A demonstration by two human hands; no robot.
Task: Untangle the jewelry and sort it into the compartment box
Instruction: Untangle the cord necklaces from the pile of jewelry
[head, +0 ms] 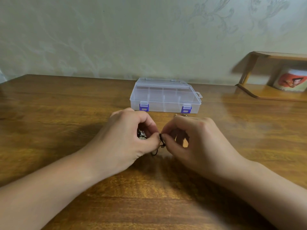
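A tangle of jewelry on thin black cord (159,143) hangs between my two hands, just above the wooden table (66,113). My left hand (126,140) pinches it from the left, with a silvery piece (142,136) showing under its fingers. From the right, my right hand (196,140) pinches the same cord. Behind the hands stands the clear compartment box (164,95), its lid closed and two purple latches on its front. A small gold-coloured piece (181,115) lies on the table in front of the box, past my right hand.
A wooden shelf unit (259,75) stands at the back right with a printed cup (289,82) inside. The table meets a pale patterned wall (116,39) just behind the box.
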